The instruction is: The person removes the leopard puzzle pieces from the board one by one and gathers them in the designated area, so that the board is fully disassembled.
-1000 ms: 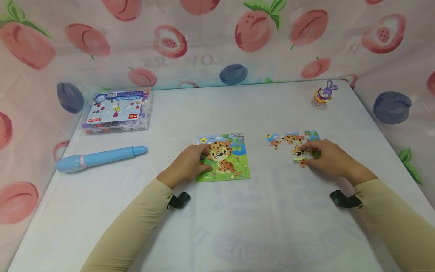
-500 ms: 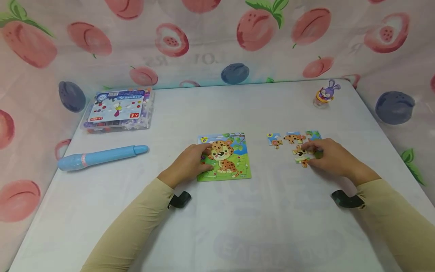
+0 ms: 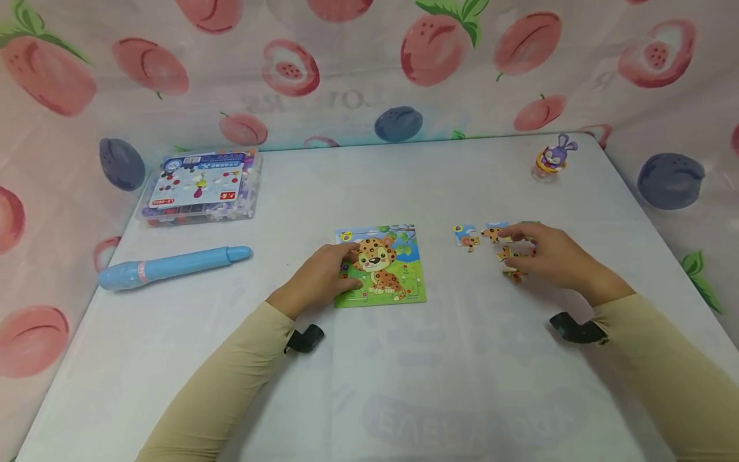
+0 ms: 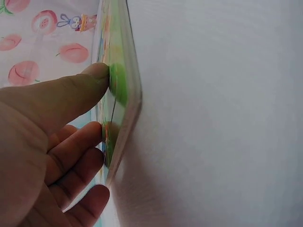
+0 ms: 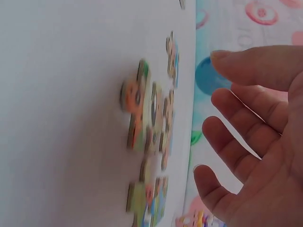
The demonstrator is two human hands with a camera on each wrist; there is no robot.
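A square leopard picture puzzle board (image 3: 389, 273) lies flat on the table in the head view. My left hand (image 3: 317, 273) rests on its left side; in the left wrist view the thumb and fingertips touch the face of the board (image 4: 120, 80) without wrapping round it. Several loose jigsaw pieces (image 3: 466, 237) lie to the right of the board. Over the right-hand ones hovers my right hand (image 3: 554, 260), hiding some of them. In the right wrist view its relaxed, spread fingers hold nothing and stand apart from the jigsaw pieces (image 5: 156, 109).
A clear plastic box (image 3: 199, 189) with a printed label stands at the back left. In front of it lies a light blue stick-shaped toy (image 3: 173, 266) with a strap. A small purple rabbit figure (image 3: 551, 160) stands at the back right. Fruit-patterned cloth (image 3: 346, 64) hangs behind the table.
My right hand has lifted off the pieces and shifted slightly away from me, now covering the upper right piece more. The left hand and the board keep their places.
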